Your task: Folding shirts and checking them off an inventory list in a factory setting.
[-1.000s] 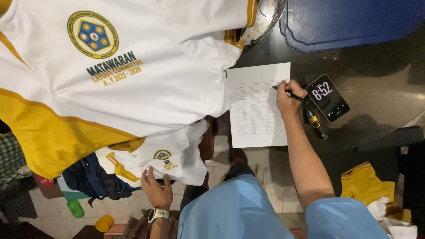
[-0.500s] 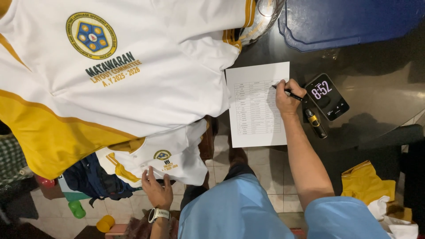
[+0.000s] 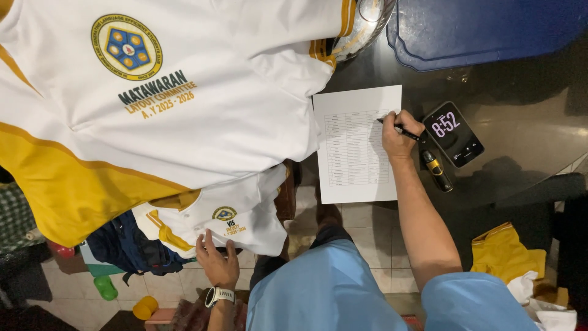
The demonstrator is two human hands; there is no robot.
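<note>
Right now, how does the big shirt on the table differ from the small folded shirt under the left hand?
The big shirt lies spread across the table; the small folded shirt hangs at the table edge, under the left hand. The big shirt's round emblem is larger than the small folded shirt's. The big shirt shows a wide yellow band; the small one only yellow trim. Both are white with yellow.

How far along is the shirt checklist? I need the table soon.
Done: one large white-and-yellow shirt lies spread on the table. In hand: the right hand writes with a black pen on the printed list, near its top; the left hand rests on a folded shirt. Left: the rows below, though marks are unreadable.
</note>
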